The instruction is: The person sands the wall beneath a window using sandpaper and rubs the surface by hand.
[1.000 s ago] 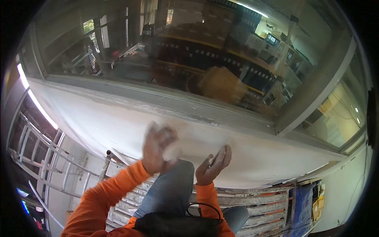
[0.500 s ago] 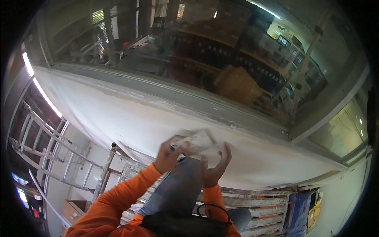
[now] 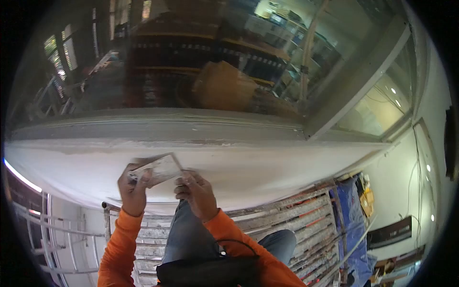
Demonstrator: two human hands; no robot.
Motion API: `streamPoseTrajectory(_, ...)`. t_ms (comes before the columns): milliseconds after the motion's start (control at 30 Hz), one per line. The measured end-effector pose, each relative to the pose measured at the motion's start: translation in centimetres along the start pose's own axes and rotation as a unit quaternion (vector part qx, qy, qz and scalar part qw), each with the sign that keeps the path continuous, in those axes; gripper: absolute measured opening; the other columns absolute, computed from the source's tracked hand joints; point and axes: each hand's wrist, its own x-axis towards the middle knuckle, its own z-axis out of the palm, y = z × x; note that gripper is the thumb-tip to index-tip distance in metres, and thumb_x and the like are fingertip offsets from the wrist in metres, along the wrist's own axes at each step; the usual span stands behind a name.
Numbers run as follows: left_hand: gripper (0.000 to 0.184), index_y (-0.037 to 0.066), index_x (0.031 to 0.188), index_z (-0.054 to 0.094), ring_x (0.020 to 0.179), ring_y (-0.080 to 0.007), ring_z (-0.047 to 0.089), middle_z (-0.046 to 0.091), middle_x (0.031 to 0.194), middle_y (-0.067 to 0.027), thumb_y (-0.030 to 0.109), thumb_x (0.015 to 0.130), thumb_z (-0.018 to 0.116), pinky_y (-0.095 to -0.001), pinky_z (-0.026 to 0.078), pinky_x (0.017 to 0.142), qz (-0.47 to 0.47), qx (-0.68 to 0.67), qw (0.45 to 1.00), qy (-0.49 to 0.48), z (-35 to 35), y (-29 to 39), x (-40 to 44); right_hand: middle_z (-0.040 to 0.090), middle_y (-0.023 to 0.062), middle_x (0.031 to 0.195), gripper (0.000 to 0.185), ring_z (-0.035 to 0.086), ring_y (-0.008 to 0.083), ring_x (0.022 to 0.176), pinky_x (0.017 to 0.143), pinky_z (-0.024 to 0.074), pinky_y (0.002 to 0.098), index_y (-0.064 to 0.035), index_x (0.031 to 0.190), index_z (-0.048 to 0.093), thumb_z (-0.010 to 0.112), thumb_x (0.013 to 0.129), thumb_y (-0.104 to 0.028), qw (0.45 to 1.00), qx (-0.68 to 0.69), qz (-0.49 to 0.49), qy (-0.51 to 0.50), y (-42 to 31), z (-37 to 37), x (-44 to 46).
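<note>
My left hand is closed around a flat putty scraper, whose broad blade is smeared with whitish filler and tilts up to the right. A darker edge shows behind the blade near my fingers; I cannot tell what it belongs to. My right hand has its fingers curled in and pinched at the blade's lower right corner. Both hands are in front of the white wall panel, below the window ledge, and apart from it as far as I can see.
A grey window frame runs above the panel, with shelves behind the glass. Beneath me lies a slatted scaffold platform. Metal scaffold rails stand at left. A blue tarp hangs at right, near loose wall cables.
My view has turned right, so the hands appear farther left. My right hand has gone from open fingers beside the scraper to curled fingers at its corner. The left hand keeps its hold.
</note>
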Motion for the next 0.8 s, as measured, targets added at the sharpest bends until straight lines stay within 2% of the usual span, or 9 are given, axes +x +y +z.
streamPoseTrajectory(200, 0.022, -0.004, 0.096, 0.060, 0.080, -0.0095, 0.053, 0.061, 0.084, -0.0030, 0.016, 0.092, 0.067, -0.0244, 0.045, 0.073, -0.011, -0.024, 0.999, 0.029, -1.7, -0.6, -0.2, 0.067, 0.0108, 0.096, 0.032, 0.069, 0.0175, 0.076, 0.065, 0.0590, 0.0286, -0.0001, 0.119, 0.058, 0.058, 0.101, -0.027, 0.998, -0.002, 0.063, 0.002, 0.8, 3.0, -0.3)
streamPoseTrajectory(267, 0.025, -0.004, 0.097, 0.061, 0.081, -0.0114, 0.055, 0.062, 0.087, -0.0044, 0.019, 0.092, 0.068, -0.0263, 0.046, 0.075, -0.026, -0.052, 0.995, 0.077, -1.6, -0.3, -0.1, 0.068, 0.0107, 0.096, 0.033, 0.068, 0.0173, 0.077, 0.067, 0.0590, 0.0287, 0.0002, 0.119, 0.057, 0.058, 0.101, -0.027, 0.998, -0.013, 0.065, -0.009, 0.8, 3.6, -0.6)
streamPoseTrajectory(433, 0.034, -0.004, 0.096, 0.063, 0.081, -0.0149, 0.060, 0.064, 0.085, -0.0074, 0.029, 0.089, 0.072, -0.0273, 0.047, 0.076, 0.007, -0.040, 0.997, 0.059, -0.7, -1.1, 1.0, 0.068, 0.0109, 0.096, 0.030, 0.068, 0.0172, 0.082, 0.071, 0.0589, 0.0292, 0.0011, 0.112, 0.061, 0.056, 0.102, -0.027, 0.996, -0.057, 0.055, -0.043, 0.3, 3.3, 0.9)
streamPoseTrajectory(567, 0.030, -0.002, 0.094, 0.064, 0.073, -0.0165, 0.063, 0.068, 0.080, -0.0092, 0.024, 0.085, 0.075, -0.0299, 0.049, 0.072, 0.005, 0.012, 0.999, 0.052, -1.0, -1.7, 1.2, 0.068, 0.0107, 0.095, 0.029, 0.069, 0.0172, 0.082, 0.072, 0.0592, 0.0299, 0.0014, 0.109, 0.063, 0.055, 0.102, -0.026, 0.998, -0.047, 0.048, -0.014, 1.0, 3.4, 1.0)
streamPoseTrajectory(633, 0.026, 0.000, 0.091, 0.064, 0.068, -0.0218, 0.064, 0.069, 0.081, -0.0102, 0.016, 0.077, 0.078, -0.0329, 0.050, 0.070, 0.054, 0.121, 0.991, 0.033, -2.2, -3.2, 0.8, 0.068, 0.0106, 0.094, 0.029, 0.069, 0.0170, 0.082, 0.074, 0.0593, 0.0305, 0.0017, 0.109, 0.062, 0.055, 0.103, -0.025, 0.998, -0.048, 0.034, -0.026, 1.1, 3.7, 0.7)
streamPoseTrajectory(667, 0.026, 0.002, 0.088, 0.064, 0.069, -0.0259, 0.064, 0.068, 0.079, -0.0097, 0.012, 0.070, 0.079, -0.0354, 0.050, 0.071, 0.050, 0.118, 0.991, 0.033, -2.1, -2.4, 0.7, 0.068, 0.0106, 0.094, 0.029, 0.069, 0.0170, 0.082, 0.074, 0.0593, 0.0305, 0.0017, 0.109, 0.062, 0.055, 0.103, -0.025, 0.998, -0.047, 0.035, -0.020, 1.2, 3.8, 0.5)
streamPoseTrajectory(700, 0.026, 0.002, 0.088, 0.064, 0.069, -0.0259, 0.064, 0.068, 0.079, -0.0097, 0.012, 0.070, 0.079, -0.0354, 0.050, 0.071, 0.047, 0.115, 0.992, 0.030, -2.5, -2.4, 0.9, 0.068, 0.0108, 0.094, 0.029, 0.069, 0.0172, 0.082, 0.074, 0.0595, 0.0309, 0.0017, 0.108, 0.063, 0.055, 0.103, -0.026, 0.998, -0.052, 0.033, -0.012, 1.3, 3.9, 0.4)
streamPoseTrajectory(767, 0.026, 0.003, 0.089, 0.064, 0.071, -0.0261, 0.064, 0.068, 0.078, -0.0086, 0.013, 0.069, 0.079, -0.0364, 0.049, 0.073, 0.130, 0.266, 0.955, -0.002, -3.0, -2.9, 0.4, 0.069, 0.0109, 0.093, 0.029, 0.069, 0.0173, 0.082, 0.074, 0.0597, 0.0313, 0.0018, 0.108, 0.063, 0.055, 0.103, -0.026, 0.998, -0.058, 0.029, 0.001, 1.2, 3.5, 0.0)
streamPoseTrajectory(800, 0.029, 0.004, 0.092, 0.064, 0.073, -0.0261, 0.065, 0.070, 0.081, -0.0081, 0.013, 0.069, 0.078, -0.0374, 0.049, 0.075, 0.097, 0.197, 0.976, -0.009, -3.1, -3.3, 0.2, 0.069, 0.0107, 0.092, 0.030, 0.069, 0.0174, 0.081, 0.073, 0.0598, 0.0314, 0.0019, 0.108, 0.063, 0.054, 0.103, -0.026, 0.997, -0.070, 0.025, 0.016, 1.1, 3.2, -0.2)
